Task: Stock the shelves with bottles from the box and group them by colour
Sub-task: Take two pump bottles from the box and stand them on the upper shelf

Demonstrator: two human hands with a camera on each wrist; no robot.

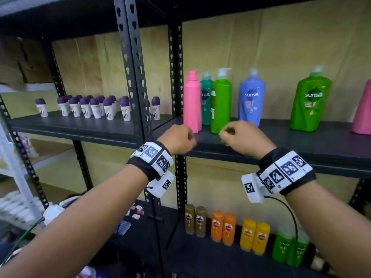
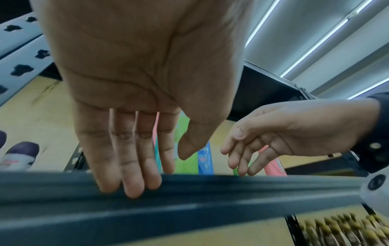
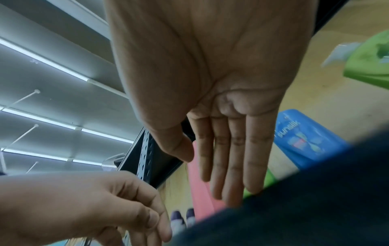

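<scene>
Black metal shelving (image 1: 301,145) carries the bottles, and both hands hang in front of its middle shelf's front edge, holding nothing. The left hand (image 1: 177,139) looks loosely curled from the head view, but the left wrist camera shows its fingers (image 2: 134,166) nearly straight and relaxed, their tips level with the shelf lip. The right hand (image 1: 244,138) is likewise relaxed and empty, with fingers (image 3: 238,158) extended in its own wrist view. Just behind the hands stands a plain pink bottle (image 1: 192,102) upright near the shelf's left end, with a dark green bottle (image 1: 206,101) behind it and a bright green pump bottle (image 1: 220,103) just to its right. Farther right, apart from that cluster, are a blue bottle (image 1: 252,99), then a large green bottle (image 1: 312,101), and at the frame's edge another pink bottle (image 1: 363,113), partly cut off. On the neighbouring shelf unit to the left sit many small white roll-on bottles with purple caps (image 1: 96,107) in rows. The lower shelf holds pairs of smaller bottles sorted by colour: gold (image 1: 195,221), orange (image 1: 223,227), yellow (image 1: 255,236) and green (image 1: 289,249). The box itself is not identifiable in any view.
</scene>
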